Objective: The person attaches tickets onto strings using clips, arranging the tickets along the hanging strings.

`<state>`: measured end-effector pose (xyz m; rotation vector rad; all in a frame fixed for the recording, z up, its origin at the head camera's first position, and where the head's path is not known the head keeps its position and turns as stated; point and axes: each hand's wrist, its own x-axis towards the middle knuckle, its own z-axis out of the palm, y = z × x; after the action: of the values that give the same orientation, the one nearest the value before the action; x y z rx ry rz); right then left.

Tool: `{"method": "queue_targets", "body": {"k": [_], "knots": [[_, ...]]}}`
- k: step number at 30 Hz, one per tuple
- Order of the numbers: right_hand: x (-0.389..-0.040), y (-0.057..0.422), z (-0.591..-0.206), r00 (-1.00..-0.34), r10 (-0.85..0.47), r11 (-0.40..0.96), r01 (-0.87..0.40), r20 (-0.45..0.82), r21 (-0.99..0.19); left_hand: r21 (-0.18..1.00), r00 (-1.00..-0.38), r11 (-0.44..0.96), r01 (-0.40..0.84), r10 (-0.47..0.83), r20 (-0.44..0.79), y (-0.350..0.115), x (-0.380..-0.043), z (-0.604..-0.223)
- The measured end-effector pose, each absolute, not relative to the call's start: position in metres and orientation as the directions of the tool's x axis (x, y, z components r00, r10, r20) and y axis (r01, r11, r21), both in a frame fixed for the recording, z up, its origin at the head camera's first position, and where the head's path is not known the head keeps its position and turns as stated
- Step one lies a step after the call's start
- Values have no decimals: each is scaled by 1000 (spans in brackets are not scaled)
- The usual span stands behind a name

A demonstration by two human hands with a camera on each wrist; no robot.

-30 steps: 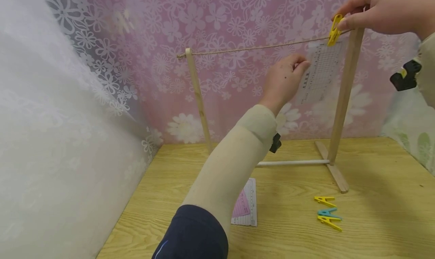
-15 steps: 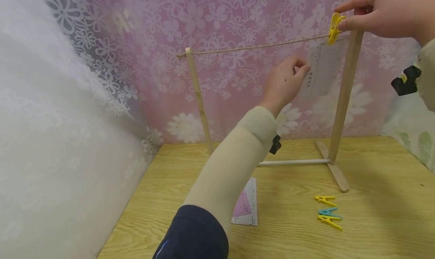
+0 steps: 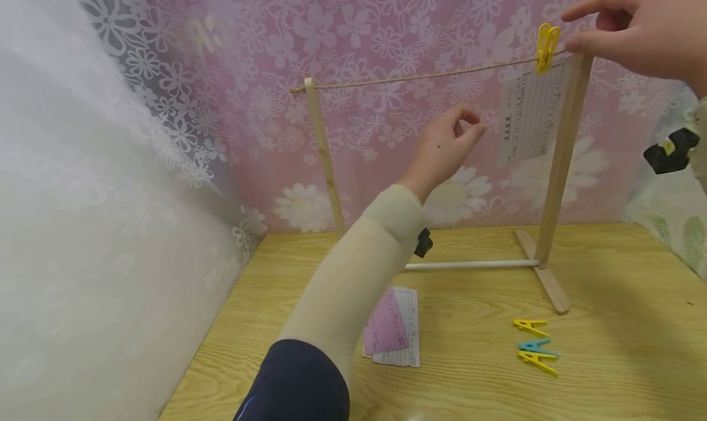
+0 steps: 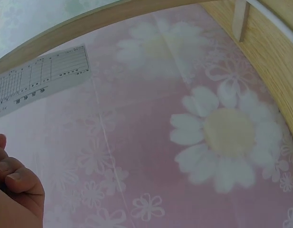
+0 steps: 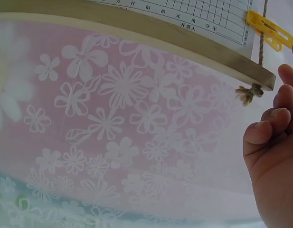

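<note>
A yellow clothespin (image 3: 545,53) stands on the rope (image 3: 442,75) near its right end, clipped over the top of a printed receipt slip (image 3: 531,114). The slip hangs below the rope beside the right post; its lower end shows in the left wrist view. Just right of the clothespin is my right hand (image 3: 649,31), thumb and forefinger parted with a gap between them. My left hand (image 3: 444,146) hovers left of the slip, fingers loosely curled and holding nothing. In the right wrist view the clothespin (image 5: 270,29) sits across the rope, fingertips near its handles.
The wooden frame has a left post (image 3: 323,151), a right post (image 3: 563,163) and a white crossbar (image 3: 475,265). Yellow and blue clothespins (image 3: 536,346) lie at the front right. Pink and white slips (image 3: 389,332) lie partly behind the left sleeve. A flowered curtain (image 3: 375,34) hangs behind.
My right hand has let go of the clothespin and moved right. My left hand has drawn back left and down from the slip. The clothespin and slip stay on the rope.
</note>
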<state>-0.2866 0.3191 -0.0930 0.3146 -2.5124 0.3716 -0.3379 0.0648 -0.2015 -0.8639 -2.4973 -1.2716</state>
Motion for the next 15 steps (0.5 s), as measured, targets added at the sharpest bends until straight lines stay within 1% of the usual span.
{"method": "queue_targets", "body": {"k": [5, 8, 12, 15], "knots": [[-282, 323, -101, -787, -115, 895, -346, 606, -280, 642, -771, 433, 633, 432, 468, 52, -335, -209], [-276, 322, -104, -775, -115, 878, -372, 621, -302, 635, -746, 401, 660, 448, 492, 44, -333, -214], [-271, 319, -110, -779, -118, 886, -363, 615, -290, 628, -728, 380, 679, 459, 509, 30, -333, -219], [-266, 321, -117, -783, -119, 893, -353, 610, -279, 594, -709, 393, 702, 471, 526, 22, -332, -223]]}}
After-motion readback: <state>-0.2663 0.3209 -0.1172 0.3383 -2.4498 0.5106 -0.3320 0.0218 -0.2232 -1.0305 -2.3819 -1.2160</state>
